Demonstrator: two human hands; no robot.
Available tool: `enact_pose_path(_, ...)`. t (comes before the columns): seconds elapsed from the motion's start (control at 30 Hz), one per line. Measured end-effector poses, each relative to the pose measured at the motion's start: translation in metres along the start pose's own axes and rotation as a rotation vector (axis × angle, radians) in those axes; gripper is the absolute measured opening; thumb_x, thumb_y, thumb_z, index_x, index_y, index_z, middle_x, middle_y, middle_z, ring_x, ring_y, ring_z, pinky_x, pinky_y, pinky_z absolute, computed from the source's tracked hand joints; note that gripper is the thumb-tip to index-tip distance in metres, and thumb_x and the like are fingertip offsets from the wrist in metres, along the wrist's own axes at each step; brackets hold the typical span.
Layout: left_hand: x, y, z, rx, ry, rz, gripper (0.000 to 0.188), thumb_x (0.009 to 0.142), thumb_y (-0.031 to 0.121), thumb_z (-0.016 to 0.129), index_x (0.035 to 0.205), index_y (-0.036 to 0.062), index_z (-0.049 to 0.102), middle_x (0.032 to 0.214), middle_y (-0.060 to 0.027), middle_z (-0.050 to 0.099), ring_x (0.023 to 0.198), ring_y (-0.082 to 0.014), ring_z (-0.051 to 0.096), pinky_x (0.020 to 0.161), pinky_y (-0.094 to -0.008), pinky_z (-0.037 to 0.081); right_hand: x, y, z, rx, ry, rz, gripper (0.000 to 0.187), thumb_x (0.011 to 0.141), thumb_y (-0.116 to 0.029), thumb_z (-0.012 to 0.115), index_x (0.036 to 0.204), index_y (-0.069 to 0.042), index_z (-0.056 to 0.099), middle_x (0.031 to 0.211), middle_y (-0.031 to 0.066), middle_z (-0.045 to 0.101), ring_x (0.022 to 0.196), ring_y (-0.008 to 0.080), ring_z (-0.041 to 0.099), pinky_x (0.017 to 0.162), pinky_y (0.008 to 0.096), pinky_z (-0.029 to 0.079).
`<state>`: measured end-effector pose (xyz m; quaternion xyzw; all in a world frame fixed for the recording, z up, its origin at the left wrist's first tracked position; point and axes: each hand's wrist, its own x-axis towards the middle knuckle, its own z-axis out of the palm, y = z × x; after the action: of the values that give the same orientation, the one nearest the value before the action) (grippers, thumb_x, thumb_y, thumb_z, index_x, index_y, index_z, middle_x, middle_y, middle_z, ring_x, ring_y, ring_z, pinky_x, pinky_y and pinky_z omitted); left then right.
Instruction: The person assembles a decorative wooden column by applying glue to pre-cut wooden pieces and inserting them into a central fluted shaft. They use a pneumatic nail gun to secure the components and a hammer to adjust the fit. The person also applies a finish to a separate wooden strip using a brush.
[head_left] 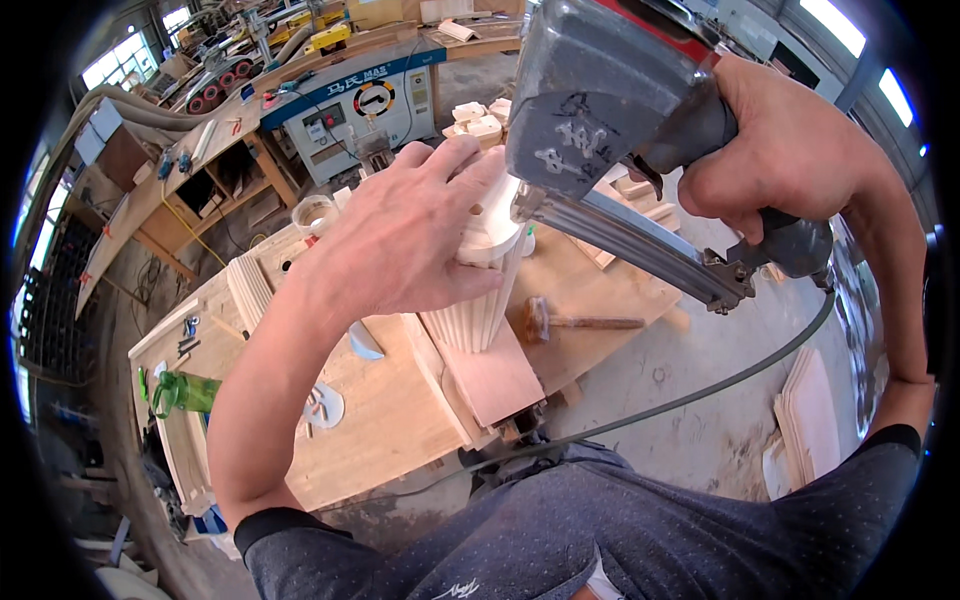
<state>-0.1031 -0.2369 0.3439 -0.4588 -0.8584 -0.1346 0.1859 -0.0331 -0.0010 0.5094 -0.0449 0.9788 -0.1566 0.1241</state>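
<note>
My right hand [785,140] is wrapped around the handle of a grey nail gun [600,110], with its long magazine slanting down to the right. The gun's nose touches or nearly touches the pale top of a fluted wooden post [475,318]. My left hand [405,235] is closed around that post near its top, thumb on the near side and fingers over the far side. The post stands upright on a flat wooden board [495,385]. Where the nose meets the wood is partly hidden by the gun.
On the workbench [380,440] lie a wooden-handled mallet [595,322], a green bottle [185,393] and a roll of tape [314,213]. A dark air hose [690,400] runs from the gun past my body. Stacked boards [808,420] stand at right; a machine [360,115] stands behind.
</note>
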Motion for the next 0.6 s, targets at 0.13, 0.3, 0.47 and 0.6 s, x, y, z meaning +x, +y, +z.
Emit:
enact_pose_path(0.13,0.002,0.003,-0.004,0.001,-0.044,-0.02,0.083,0.071,0.031,0.083,0.141,0.0009,0.049,0.125,-0.0169,0.058,0.104,-0.0367,0.058,0.092,-0.0453,0.052,-0.001,-0.005,-0.001,0.019,0.017,0.01,0.046,0.064,-0.004,0.066,0.108,0.009,0.065,0.055,0.0072,0.062,0.043,0.0133,0.062,0.042,0.0264,0.049)
enact_pose_path(0.3,0.004,0.004,-0.006,-0.075,-0.091,-0.095,0.075,0.068,0.03,0.085,0.132,0.0037,0.058,0.133,-0.018,0.056,0.121,-0.0402,0.052,0.105,-0.0484,0.045,0.006,0.004,-0.003,0.046,0.013,-0.002,0.049,0.063,-0.003,0.066,0.111,0.009,0.064,0.054,0.0077,0.062,0.042,0.0135,0.061,0.041,0.0262,0.047)
enact_pose_path(0.47,0.004,0.002,-0.005,-0.092,-0.067,-0.085,0.071,0.066,0.028,0.085,0.128,0.0042,0.059,0.129,-0.0177,0.057,0.12,-0.0411,0.052,0.103,-0.0498,0.046,0.01,-0.002,-0.002,0.016,0.033,0.09,0.054,0.059,-0.004,0.069,0.112,0.009,0.064,0.055,0.0076,0.062,0.042,0.0143,0.06,0.039,0.0265,0.046)
enact_pose_path(0.6,0.004,-0.001,-0.003,-0.054,-0.028,-0.042,0.076,0.069,0.027,0.083,0.134,0.0015,0.054,0.124,-0.0173,0.058,0.11,-0.038,0.056,0.096,-0.0469,0.05,0.014,-0.003,-0.003,-0.025,0.075,0.142,0.059,0.056,-0.005,0.07,0.114,0.008,0.065,0.059,0.0091,0.064,0.043,0.0149,0.061,0.04,0.0282,0.046)
